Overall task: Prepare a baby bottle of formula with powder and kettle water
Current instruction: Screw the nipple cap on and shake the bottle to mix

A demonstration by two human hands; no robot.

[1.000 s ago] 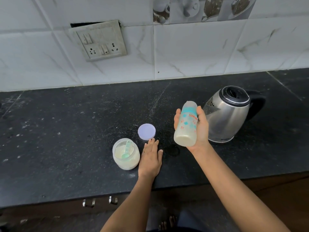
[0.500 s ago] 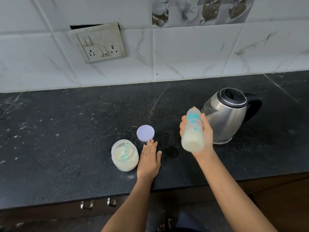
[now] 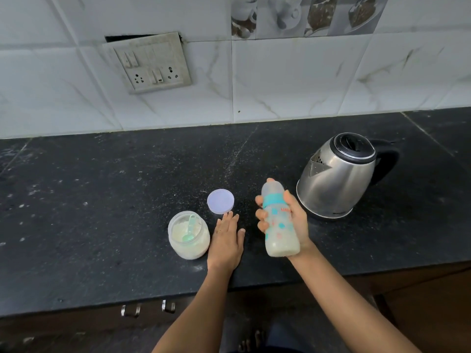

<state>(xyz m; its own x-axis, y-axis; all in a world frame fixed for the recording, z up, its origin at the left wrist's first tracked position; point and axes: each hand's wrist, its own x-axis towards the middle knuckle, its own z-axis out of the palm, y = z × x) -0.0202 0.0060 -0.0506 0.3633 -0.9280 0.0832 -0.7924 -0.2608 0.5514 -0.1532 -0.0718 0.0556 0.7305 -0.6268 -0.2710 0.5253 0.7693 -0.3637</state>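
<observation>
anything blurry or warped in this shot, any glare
Head view: the baby bottle in the right hand looks slightly smeared; the wall tiles bow from the wide lens; the kettle carries soft reflections, no harsh glare.

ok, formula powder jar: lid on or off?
Off. The powder jar stands open, green scoop showing inside; the round lid lies flat on the countertop just behind it.

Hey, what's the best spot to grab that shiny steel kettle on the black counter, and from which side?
Probably the black curved handle of the stainless steel kettle, approached from the right. It loops out on the side opposite the spout, which faces left, and the kettle stands upright, so fingers can wrap through the loop. The rounded steel body offers no grip.
</observation>
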